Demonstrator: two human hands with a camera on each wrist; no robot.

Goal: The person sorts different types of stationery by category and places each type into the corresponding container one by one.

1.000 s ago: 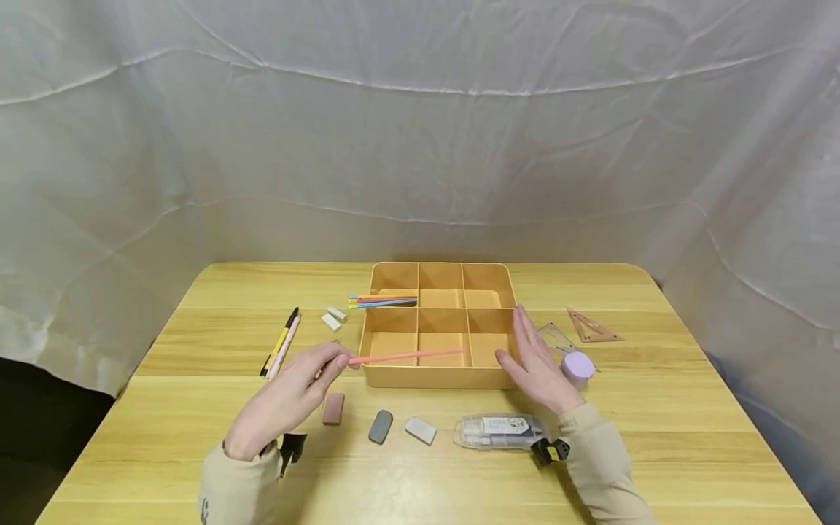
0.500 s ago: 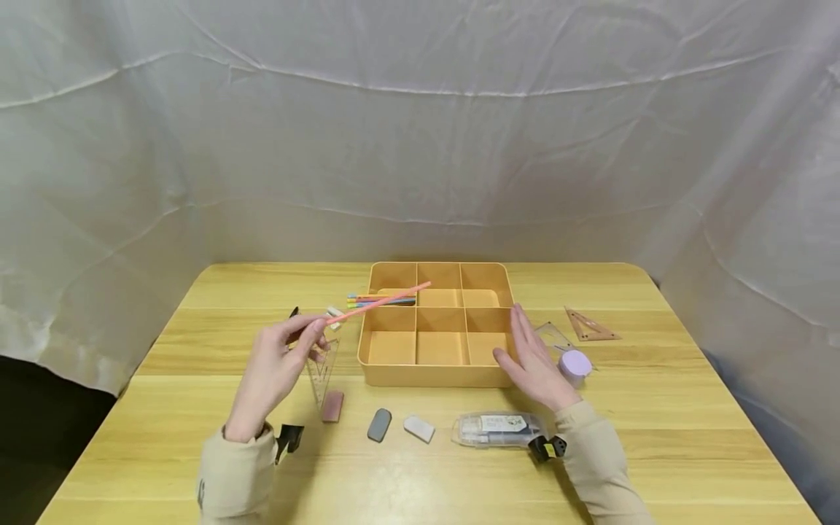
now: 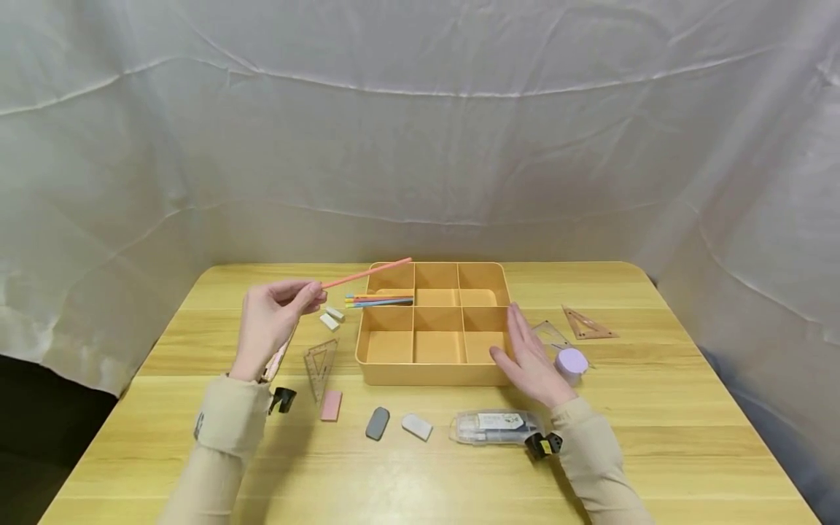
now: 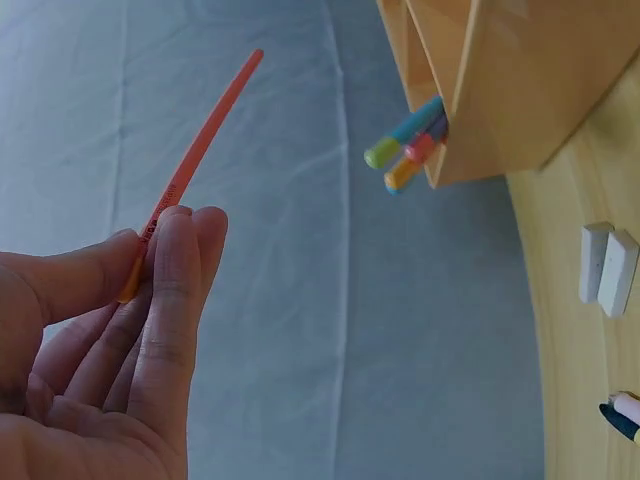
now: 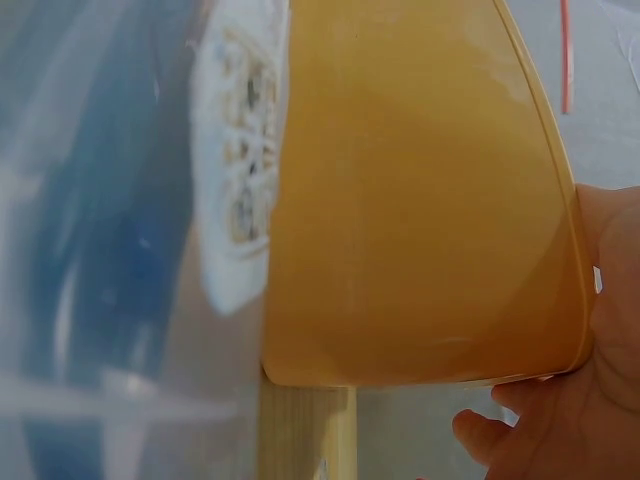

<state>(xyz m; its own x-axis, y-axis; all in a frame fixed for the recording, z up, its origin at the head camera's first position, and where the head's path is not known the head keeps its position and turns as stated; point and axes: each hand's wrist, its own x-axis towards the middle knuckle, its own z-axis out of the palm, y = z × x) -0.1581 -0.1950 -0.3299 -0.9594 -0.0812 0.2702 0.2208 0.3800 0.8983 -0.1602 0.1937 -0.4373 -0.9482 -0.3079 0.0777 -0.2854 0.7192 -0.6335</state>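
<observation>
On wood tbl (image 3: 459, 485), tray (image 3: 426, 375), gry drape (image 3: 420, 168) bhnd

Soft light falls evenly — glare whitens the near tabletop (image 3: 420, 474); the right-wrist view's label (image 5: 243, 160) blurs.

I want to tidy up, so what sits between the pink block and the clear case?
A gray block and a whitish block, in the head view.

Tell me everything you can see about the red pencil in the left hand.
The red pencil is slim and straight, with dark print near its orange end; the far end looks blunt. Wood or plastic, I cannot tell. The left hand pinches it near the orange end. It slants in mid-air, apart from the orange box; only the hand touches it.
</observation>
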